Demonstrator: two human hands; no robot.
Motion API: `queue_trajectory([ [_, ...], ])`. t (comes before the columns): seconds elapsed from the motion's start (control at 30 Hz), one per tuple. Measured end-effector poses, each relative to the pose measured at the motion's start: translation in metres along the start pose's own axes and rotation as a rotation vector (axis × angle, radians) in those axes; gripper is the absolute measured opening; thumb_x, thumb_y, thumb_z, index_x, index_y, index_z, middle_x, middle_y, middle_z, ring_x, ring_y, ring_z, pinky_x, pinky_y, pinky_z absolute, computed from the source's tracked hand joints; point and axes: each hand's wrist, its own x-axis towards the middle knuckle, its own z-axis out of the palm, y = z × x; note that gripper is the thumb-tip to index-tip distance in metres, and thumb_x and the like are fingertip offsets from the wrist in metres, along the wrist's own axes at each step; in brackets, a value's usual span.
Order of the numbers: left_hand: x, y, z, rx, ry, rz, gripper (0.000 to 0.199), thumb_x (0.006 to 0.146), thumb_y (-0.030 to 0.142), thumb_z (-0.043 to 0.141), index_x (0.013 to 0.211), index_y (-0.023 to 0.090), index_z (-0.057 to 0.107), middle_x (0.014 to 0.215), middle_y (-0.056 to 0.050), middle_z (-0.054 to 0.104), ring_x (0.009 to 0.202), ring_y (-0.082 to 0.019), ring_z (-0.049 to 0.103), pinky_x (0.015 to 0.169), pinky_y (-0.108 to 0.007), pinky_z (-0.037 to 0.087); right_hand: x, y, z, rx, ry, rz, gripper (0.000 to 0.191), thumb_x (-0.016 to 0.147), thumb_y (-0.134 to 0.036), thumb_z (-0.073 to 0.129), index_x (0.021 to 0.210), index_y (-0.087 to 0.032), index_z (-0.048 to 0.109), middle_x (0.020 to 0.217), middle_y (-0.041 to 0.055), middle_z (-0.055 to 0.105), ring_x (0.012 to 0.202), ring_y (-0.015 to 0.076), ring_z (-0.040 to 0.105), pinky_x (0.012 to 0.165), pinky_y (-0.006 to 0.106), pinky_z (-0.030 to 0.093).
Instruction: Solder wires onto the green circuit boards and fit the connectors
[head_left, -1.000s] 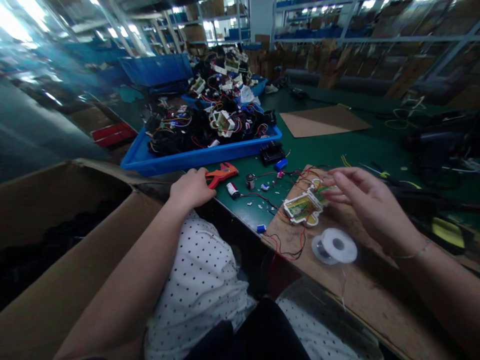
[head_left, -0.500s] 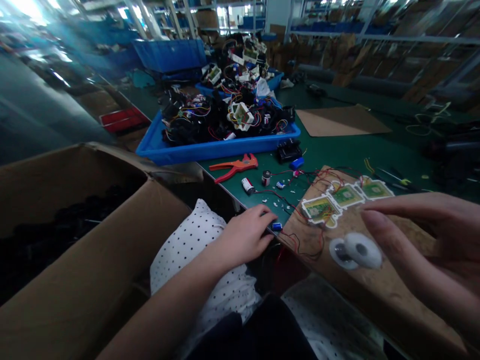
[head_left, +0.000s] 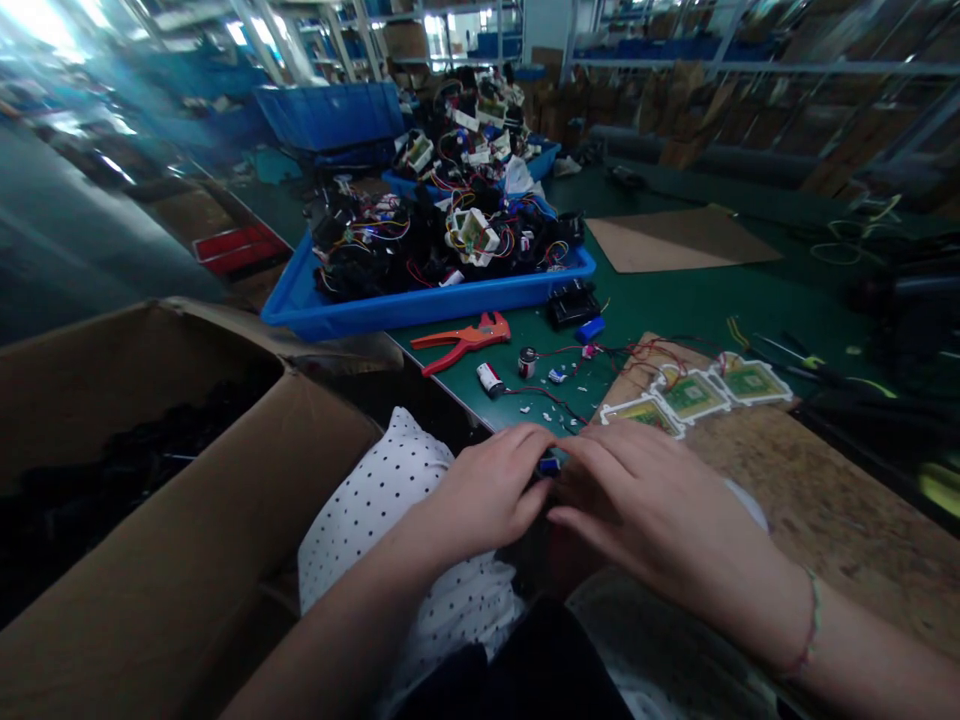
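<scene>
At the bench edge, my left hand (head_left: 499, 485) has its thumb and fingers curled around a small blue cylindrical part (head_left: 550, 466), which shows between the fingertips. My right hand (head_left: 649, 490) meets it from the other side, fingers bent; what its fingertips hold, if anything, is hidden. Behind the right hand, circuit boards in white frames (head_left: 690, 393) lie on a brown board (head_left: 806, 470), with red and black wires running from them. A white spool (head_left: 748, 503) is mostly covered by the right hand. White-and-dark cylindrical cells (head_left: 490, 380) lie beyond the left hand.
Orange-red wire strippers (head_left: 465, 342) lie before a blue tray (head_left: 442, 302) heaped with black parts and wires. A cardboard box (head_left: 300, 450) stands at left. A brown sheet (head_left: 682, 240) and yellow-handled pliers (head_left: 799, 355) lie on the green bench (head_left: 637, 300).
My right hand has come in from the right, across the spool and the brown board, to meet my left hand at the blue part. My left hand has barely moved.
</scene>
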Motion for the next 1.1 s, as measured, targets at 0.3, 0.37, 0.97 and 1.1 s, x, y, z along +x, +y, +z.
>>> queue_trajectory([
  [0.3, 0.004, -0.002, 0.003, 0.023, -0.087, 0.029, 0.013, 0.098, 0.021, 0.047, 0.108, 0.018, 0.056, 0.105, -0.009, 0.065, 0.096, -0.025, 0.064, 0.083, -0.039, 0.054, -0.010, 0.013, -0.032, -0.020, 0.176, 0.025, 0.031, 0.093, -0.037, 0.060, 0.119, -0.020, 0.058, 0.111, 0.0103, 0.070, 0.101, 0.0272, 0.064, 0.091, 0.043, 0.048],
  [0.37, 0.001, -0.003, 0.001, 0.031, -0.107, 0.041, 0.013, 0.099, 0.020, 0.044, 0.104, 0.018, 0.055, 0.098, -0.008, 0.065, 0.089, -0.024, 0.063, 0.077, -0.038, 0.053, -0.011, 0.016, -0.034, -0.028, 0.198, 0.046, 0.030, 0.092, -0.037, 0.060, 0.118, -0.021, 0.059, 0.109, 0.0098, 0.071, 0.099, 0.0277, 0.065, 0.087, 0.043, 0.048],
  [0.97, 0.041, 0.022, -0.051, -1.066, -0.128, -0.223, 0.013, 0.094, 0.028, 0.060, 0.100, 0.018, 0.054, 0.068, 0.006, 0.052, 0.058, -0.007, 0.046, 0.050, -0.017, 0.033, -0.006, 0.023, -0.022, 0.088, 0.273, -0.090, 0.034, 0.093, -0.024, 0.063, 0.127, -0.019, 0.057, 0.114, 0.0084, 0.070, 0.092, 0.0185, 0.068, 0.079, 0.031, 0.054],
  [1.1, 0.043, 0.020, -0.037, -1.404, -0.164, -0.344, 0.014, 0.094, 0.032, 0.060, 0.095, 0.019, 0.053, 0.061, 0.008, 0.044, 0.045, -0.003, 0.027, 0.041, -0.014, 0.015, -0.009, 0.023, -0.020, 0.198, 0.251, -0.057, 0.032, 0.092, -0.022, 0.065, 0.124, -0.020, 0.061, 0.106, 0.0054, 0.073, 0.087, 0.0153, 0.068, 0.074, 0.026, 0.054],
])
